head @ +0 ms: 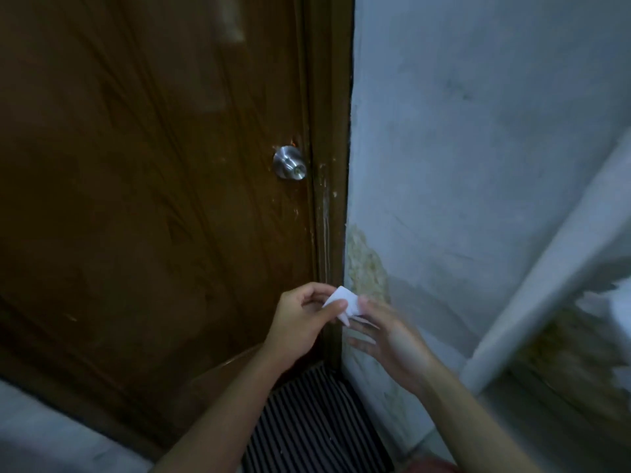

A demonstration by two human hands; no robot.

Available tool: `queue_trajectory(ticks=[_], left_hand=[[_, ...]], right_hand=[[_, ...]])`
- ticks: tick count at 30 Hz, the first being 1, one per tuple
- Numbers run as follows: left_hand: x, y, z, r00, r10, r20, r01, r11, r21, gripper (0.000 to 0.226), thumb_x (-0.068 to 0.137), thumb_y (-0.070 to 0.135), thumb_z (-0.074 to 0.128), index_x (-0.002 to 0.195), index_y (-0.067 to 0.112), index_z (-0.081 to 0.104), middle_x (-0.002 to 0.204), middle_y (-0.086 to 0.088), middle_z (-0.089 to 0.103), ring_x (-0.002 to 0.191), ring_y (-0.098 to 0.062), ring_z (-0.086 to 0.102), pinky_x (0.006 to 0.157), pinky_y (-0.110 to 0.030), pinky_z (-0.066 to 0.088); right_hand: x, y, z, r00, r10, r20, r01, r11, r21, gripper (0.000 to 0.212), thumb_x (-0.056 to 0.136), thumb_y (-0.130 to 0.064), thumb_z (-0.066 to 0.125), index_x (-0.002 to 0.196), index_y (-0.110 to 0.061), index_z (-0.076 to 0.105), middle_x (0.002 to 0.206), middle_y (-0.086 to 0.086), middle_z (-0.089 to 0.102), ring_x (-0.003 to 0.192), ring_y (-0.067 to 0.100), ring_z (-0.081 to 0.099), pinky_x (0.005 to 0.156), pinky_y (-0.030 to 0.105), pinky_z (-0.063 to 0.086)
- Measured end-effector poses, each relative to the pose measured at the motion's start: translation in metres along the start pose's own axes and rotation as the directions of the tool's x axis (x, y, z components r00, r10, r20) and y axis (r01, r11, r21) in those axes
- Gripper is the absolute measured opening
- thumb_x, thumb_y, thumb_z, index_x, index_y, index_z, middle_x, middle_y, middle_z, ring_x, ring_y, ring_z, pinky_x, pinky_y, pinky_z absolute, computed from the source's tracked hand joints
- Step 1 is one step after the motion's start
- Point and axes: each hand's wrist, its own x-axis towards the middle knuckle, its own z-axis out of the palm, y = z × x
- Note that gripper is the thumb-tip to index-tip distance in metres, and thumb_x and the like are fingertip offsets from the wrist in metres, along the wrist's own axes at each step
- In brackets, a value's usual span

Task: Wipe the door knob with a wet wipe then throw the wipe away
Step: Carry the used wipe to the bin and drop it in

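A small white wet wipe [343,303] is held low in the frame, between both hands, in front of the door frame [329,213]. It is pinched by the thumb and fingers of the left hand [300,322], which are closed on its near edge. The right hand [386,336] is seen blurred, fingers spread and loose, just beside the wipe's far side; whether it is actually gripped there cannot be told.

The wipe is judged light, limp and damp, folded or bunched into a rough wedge. It is best taken by a pinch at an edge or corner, then opened flat over the fingertips so a padded face is offered to the metal.

The round metal door knob [289,162] is seen well above the hands, on the brown wooden door [153,199], close to its right edge. It is not yet touched. A smooth, likely slick surface is expected, so the wipe would need to be cupped around it. No bin is seen.
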Motion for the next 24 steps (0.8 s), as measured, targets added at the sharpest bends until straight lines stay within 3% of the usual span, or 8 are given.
queue_trajectory(ticks=[3,7,12,16,21,24], left_hand=[[-0.013,-0.012,0.016,0.992,-0.123,-0.006,0.121,0.983,-0.136,0.017,0.079,-0.001,0.065,0.087,0.014,0.067,0.073,-0.001,0.069,0.064,-0.006,0.065,0.057,-0.015,0.052],[-0.029,-0.036,0.043,0.964,-0.264,-0.018,0.256,0.947,-0.194,0.017,0.081,0.002,0.063,0.093,0.014,0.067,0.078,-0.004,0.069,0.063,-0.005,0.064,0.057,-0.017,0.050],[-0.048,-0.066,0.091,0.938,-0.345,-0.029,0.335,0.925,-0.181,0.018,0.082,0.004,0.062,0.091,0.018,0.067,0.087,-0.008,0.069,0.078,-0.018,0.061,0.073,-0.030,0.046],[-0.066,-0.097,0.143,0.915,-0.402,-0.035,0.389,0.901,-0.190,0.017,0.082,0.002,0.061,0.089,0.017,0.068,0.088,-0.010,0.070,0.085,-0.024,0.062,0.080,-0.037,0.044],[-0.088,-0.148,0.211,0.879,-0.477,-0.015,0.469,0.868,-0.165,0.016,0.081,-0.002,0.061,0.083,0.014,0.064,0.077,-0.008,0.065,0.067,-0.014,0.060,0.062,-0.023,0.045],[-0.096,-0.181,0.238,0.859,-0.508,-0.055,0.500,0.858,-0.120,0.015,0.080,-0.006,0.061,0.081,0.009,0.061,0.070,-0.007,0.062,0.052,-0.003,0.061,0.049,-0.013,0.048]], right_hand=[[-0.017,0.011,-0.016,0.998,-0.030,-0.052,0.032,0.999,0.029,0.012,0.089,-0.011,0.053,0.084,-0.010,0.064,0.080,0.005,0.071,0.074,0.012,0.066,0.067,0.022,0.053],[-0.032,0.025,-0.050,0.996,-0.020,-0.090,0.030,0.993,0.114,0.012,0.089,-0.005,0.051,0.088,-0.004,0.063,0.075,0.008,0.074,0.072,0.015,0.070,0.063,0.020,0.056],[-0.050,0.046,-0.099,0.985,-0.022,-0.171,0.041,0.994,0.106,0.010,0.086,0.000,0.054,0.088,-0.001,0.064,0.073,0.012,0.071,0.066,0.017,0.068,0.059,0.019,0.056],[-0.074,0.067,-0.151,0.970,-0.036,-0.240,0.036,0.999,-0.006,0.009,0.082,0.005,0.058,0.081,-0.001,0.064,0.068,0.011,0.067,0.059,0.015,0.065,0.056,0.018,0.054],[-0.095,0.109,-0.227,0.902,-0.109,-0.418,0.013,0.974,-0.225,0.019,0.074,0.010,0.065,0.072,-0.008,0.061,0.053,0.003,0.063,0.050,0.014,0.059,0.049,0.023,0.051],[-0.101,0.138,-0.261,0.883,-0.106,-0.457,-0.061,0.940,-0.336,0.022,0.072,0.006,0.067,0.065,-0.013,0.061,0.054,0.004,0.061,0.054,0.019,0.056,0.051,0.029,0.048]])
